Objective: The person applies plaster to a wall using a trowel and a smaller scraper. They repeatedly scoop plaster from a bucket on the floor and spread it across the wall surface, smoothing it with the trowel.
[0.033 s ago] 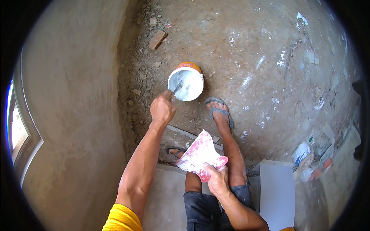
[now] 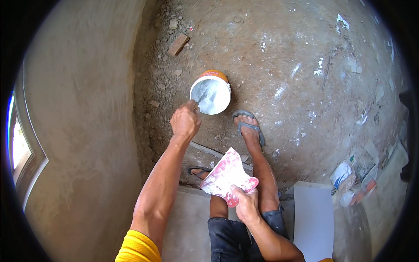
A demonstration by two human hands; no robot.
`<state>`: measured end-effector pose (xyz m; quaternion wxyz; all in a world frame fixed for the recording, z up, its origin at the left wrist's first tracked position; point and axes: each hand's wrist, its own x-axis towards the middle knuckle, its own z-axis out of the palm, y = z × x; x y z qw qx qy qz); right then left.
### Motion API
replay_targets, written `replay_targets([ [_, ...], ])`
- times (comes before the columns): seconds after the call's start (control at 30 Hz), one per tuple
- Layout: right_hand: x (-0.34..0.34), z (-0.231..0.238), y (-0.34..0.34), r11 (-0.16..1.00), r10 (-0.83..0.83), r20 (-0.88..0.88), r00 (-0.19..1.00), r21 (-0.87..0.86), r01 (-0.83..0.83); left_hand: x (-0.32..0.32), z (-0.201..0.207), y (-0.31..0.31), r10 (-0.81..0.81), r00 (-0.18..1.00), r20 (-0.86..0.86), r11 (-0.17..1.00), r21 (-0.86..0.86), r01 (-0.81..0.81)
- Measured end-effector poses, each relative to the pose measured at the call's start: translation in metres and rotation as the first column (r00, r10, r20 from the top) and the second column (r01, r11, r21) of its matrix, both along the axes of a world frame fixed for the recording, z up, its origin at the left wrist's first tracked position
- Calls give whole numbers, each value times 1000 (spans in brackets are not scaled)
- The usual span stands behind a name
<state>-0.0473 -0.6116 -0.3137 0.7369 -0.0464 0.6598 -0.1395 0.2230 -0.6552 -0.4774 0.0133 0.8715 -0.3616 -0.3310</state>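
Note:
My left hand (image 2: 185, 120) grips the handle of a putty knife (image 2: 202, 97) at the near-left rim of a bucket (image 2: 223, 76). The knife's blade dips inside, against white paste (image 2: 217, 101) that coats the bucket's inner surface. The bucket is white-rimmed with an orange side and stands on the ground. Closer to me, above my knees, my right hand (image 2: 247, 205) is closed on a pink plastic putty spreader (image 2: 228, 177), thumb on top. White smears cover most of the spreader, and its wide straight edge faces up-left.
A plastered wall (image 2: 83, 113) rises on the left, rubble and a brick piece (image 2: 178, 44) along its foot. My sandalled feet (image 2: 248, 124) are near the bucket. A white board (image 2: 313, 218) lies at right, beside scraps and a crumpled bag (image 2: 341, 174).
My left hand has shifted very slightly up and right with the putty knife at the bucket. The right hand and spreader stay where they were.

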Motion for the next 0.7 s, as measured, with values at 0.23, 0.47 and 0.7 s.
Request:
replay_targets([
  [0.23, -6, -3, -8, 1000, 13, -24, 1000, 8, -12, -7, -32, -43, -67, 994, 90, 993, 102, 58],
  [0.47, -3, 0, -16, 1000, -16, -32, 999, 20, 17, -24, -40, -53, -226, 972, -58, 957, 174, 233],
  [0.7, 1, 1, -22, 999, -41, -3, 999, 20, 41, -8, -25, -44, -76, 995, 60, 990, 124, 68],
])
